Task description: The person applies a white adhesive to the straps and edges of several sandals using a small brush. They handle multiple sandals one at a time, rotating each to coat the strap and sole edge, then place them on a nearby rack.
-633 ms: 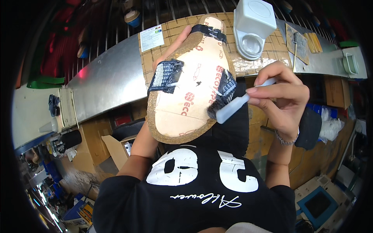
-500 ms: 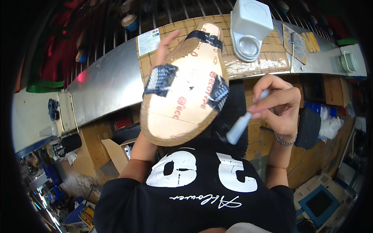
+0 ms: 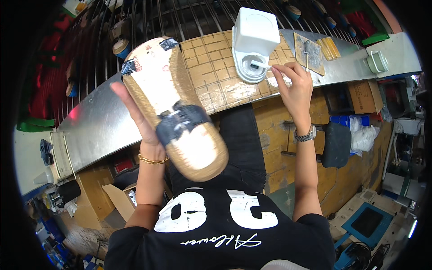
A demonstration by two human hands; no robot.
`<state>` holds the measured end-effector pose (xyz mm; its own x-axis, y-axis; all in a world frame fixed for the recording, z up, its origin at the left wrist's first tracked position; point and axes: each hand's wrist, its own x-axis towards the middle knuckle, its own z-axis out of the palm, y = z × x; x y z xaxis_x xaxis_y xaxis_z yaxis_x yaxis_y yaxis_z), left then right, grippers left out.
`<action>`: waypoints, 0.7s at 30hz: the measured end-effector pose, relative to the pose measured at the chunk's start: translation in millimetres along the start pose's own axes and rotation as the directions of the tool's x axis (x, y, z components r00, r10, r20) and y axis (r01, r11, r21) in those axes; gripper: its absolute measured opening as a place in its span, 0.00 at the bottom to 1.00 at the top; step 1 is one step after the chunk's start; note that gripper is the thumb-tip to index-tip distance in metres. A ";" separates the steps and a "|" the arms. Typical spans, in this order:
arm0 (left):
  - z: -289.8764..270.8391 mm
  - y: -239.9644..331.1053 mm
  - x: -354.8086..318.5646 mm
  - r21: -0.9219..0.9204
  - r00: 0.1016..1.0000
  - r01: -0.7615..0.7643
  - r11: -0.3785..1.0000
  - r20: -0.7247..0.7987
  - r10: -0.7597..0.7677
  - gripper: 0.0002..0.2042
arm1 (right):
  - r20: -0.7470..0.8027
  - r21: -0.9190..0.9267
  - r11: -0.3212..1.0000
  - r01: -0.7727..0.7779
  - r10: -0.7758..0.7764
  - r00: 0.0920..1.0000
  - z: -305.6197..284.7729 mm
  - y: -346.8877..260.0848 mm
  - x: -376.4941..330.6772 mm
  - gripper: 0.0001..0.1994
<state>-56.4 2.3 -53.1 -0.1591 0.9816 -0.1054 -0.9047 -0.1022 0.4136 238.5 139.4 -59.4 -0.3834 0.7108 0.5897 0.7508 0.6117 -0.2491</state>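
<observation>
A sandal footbed, pale on its face with a brown textured rim, tilts in my left hand. The hand supports it from below and the left side; some fingers are hidden behind it. Dark strap ends lie folded over both edges at the far end, and a dark buckled strap crosses nearer my body. Between the fingertips of my right hand is a small white brush, its tip inside the round cup at the foot of a white dispenser.
The dispenser stands on a taped cardboard sheet over a metal bench. Right of it lie a stained board with a small brush and some yellow strips. Behind the bench runs a rack of metal bars carrying shoes.
My right hand has moved from beside the footbed up to the dispenser, taking the brush into its cup. The footbed has swung left and turned end for end in my left hand.
</observation>
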 end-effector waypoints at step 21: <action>1.9 -28.7 -7.7 0.533 0.993 0.088 0.842 0.015 -0.113 0.51 | -0.243 0.313 0.937 0.153 -0.076 0.967 -55.2 -26.1 35.7 0.09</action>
<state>-28.5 -2.0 -62.5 -0.0494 0.9892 -0.1380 -0.5651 0.0862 0.8205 234.9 129.7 10.5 -0.2976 0.5564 0.7758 0.4769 0.7906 -0.3841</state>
